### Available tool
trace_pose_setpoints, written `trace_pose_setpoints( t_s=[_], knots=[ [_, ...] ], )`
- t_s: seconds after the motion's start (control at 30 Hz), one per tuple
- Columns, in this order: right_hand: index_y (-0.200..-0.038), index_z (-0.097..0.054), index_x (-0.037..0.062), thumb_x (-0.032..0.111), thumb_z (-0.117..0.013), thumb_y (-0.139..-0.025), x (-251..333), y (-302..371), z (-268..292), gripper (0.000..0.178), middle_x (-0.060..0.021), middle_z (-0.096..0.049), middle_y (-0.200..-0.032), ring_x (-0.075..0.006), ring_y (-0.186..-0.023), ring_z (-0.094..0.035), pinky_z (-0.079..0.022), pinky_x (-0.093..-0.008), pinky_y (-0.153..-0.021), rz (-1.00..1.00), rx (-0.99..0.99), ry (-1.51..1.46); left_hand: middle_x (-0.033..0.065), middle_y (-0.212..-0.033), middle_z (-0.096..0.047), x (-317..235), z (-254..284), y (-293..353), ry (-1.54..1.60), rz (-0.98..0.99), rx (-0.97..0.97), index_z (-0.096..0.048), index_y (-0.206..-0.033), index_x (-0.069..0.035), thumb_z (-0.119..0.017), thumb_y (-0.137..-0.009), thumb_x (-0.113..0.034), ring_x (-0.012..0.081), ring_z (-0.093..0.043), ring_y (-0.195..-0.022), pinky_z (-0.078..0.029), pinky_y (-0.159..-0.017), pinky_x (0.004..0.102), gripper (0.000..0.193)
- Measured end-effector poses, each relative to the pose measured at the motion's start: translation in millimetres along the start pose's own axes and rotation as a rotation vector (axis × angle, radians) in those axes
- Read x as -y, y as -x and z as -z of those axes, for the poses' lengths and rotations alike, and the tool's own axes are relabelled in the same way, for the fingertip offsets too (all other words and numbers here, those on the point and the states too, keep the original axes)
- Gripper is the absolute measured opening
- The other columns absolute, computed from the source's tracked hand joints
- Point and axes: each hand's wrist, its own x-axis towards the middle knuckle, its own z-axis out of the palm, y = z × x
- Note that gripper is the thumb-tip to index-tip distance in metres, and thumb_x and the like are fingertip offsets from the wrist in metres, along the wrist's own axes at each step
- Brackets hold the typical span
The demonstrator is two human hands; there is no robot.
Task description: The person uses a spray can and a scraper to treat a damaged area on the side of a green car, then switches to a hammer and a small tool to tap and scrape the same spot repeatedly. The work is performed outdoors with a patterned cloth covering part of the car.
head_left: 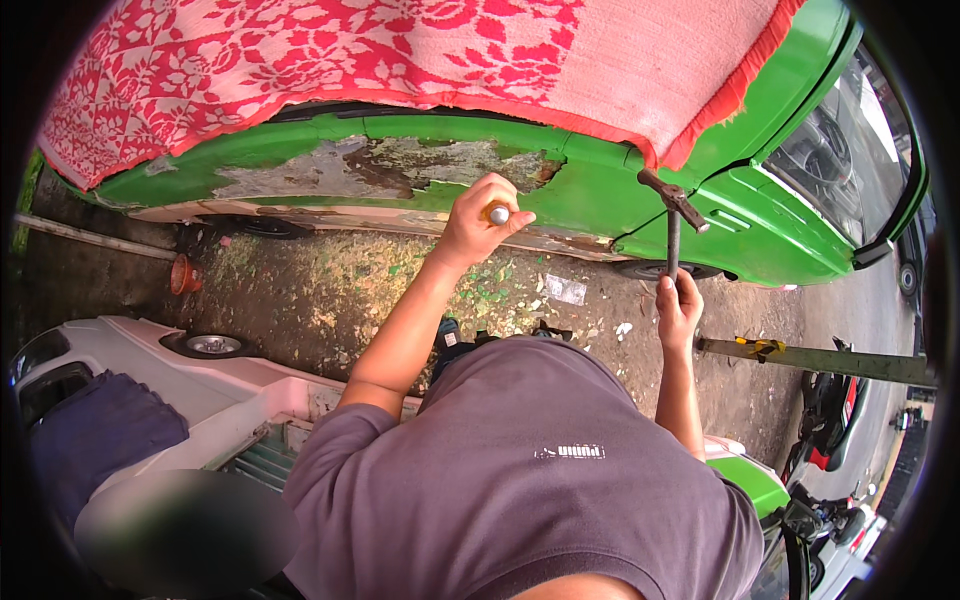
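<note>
Here, left hand [478,225] fingers clamped on a chisel [497,213] against the green car panel [590,190]; right hand [679,305] fingers clamped on hammer [673,215], just beside that panel.

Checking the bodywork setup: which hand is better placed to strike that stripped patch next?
Probably the right hand: it holds the hammer raised. The left hand grips a tool against the stripped patch.
</note>
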Motion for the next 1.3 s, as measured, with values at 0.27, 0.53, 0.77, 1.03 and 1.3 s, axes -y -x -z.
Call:
trace_pose_setpoints(
  t_s=[0.27, 0.53, 0.77, 1.03, 1.3],
  knots=[
    [-0.104, -0.061, -0.0026, 0.018, -0.063, -0.092, 11.8, -4.1, -59.3, 0.024, 0.0047, -0.048, -0.066, -0.0036, -0.057, -0.039, -0.031, -0.0207, -0.050, 0.032, 0.043, -0.043, 0.0055, -0.068, -0.050, 10.1, 89.1, -28.8, 0.511, -0.133, -0.394, -0.044, -0.066, -0.002, -0.062, -0.076, 0.002, 0.0130, -0.044, -0.059, -0.035, -0.052, 0.0278, 0.021],
    [-0.099, -0.062, -0.0033, 0.013, -0.062, -0.091, 27.5, 12.0, -109.5, 0.018, 0.0030, -0.052, -0.068, -0.0045, -0.060, -0.041, -0.033, -0.0212, -0.053, 0.079, 0.073, 0.054, 0.0049, -0.064, -0.054, 22.3, 106.7, -30.6, 0.384, -0.215, -0.274, -0.046, -0.063, -0.003, -0.064, -0.074, 0.003, 0.0146, -0.051, -0.058, -0.039, -0.053, 0.0285, 0.022],
    [-0.101, -0.062, -0.0039, 0.012, -0.063, -0.089, 36.3, 37.0, -152.1, 0.019, 0.0013, -0.056, -0.071, -0.0051, -0.063, -0.045, -0.037, -0.0212, -0.055, 0.038, 0.013, 0.111, 0.0049, -0.064, -0.053, 15.1, 110.2, -14.0, 0.106, -0.408, -0.073, -0.048, -0.066, -0.007, -0.068, -0.066, 0.002, 0.0199, -0.050, -0.056, -0.040, -0.052, 0.0309, 0.021],
    [-0.099, -0.063, -0.0033, 0.013, -0.063, -0.090, 40.4, 66.5, -187.9, 0.019, 0.0018, -0.056, -0.071, -0.0040, -0.062, -0.045, -0.037, -0.0210, -0.054, -0.015, -0.063, 0.098, 0.0060, -0.067, -0.053, 21.3, 117.8, -2.5, 0.107, -0.495, 0.041, -0.049, -0.067, -0.007, -0.069, -0.064, 0.003, 0.0232, -0.050, -0.057, -0.042, -0.053, 0.0337, 0.022],
    [-0.099, -0.060, -0.0024, 0.017, -0.060, -0.092, 51.0, 76.3, -204.9, 0.021, 0.0026, -0.051, -0.066, -0.0044, -0.059, -0.042, -0.035, -0.0217, -0.052, 0.024, -0.041, 0.139, 0.0031, -0.064, -0.056, 27.2, 109.1, -3.2, -0.060, -0.467, 0.017, -0.049, -0.064, -0.009, -0.075, -0.067, -0.005, 0.0210, -0.055, -0.057, -0.043, -0.056, 0.0324, 0.026]
  ],
)
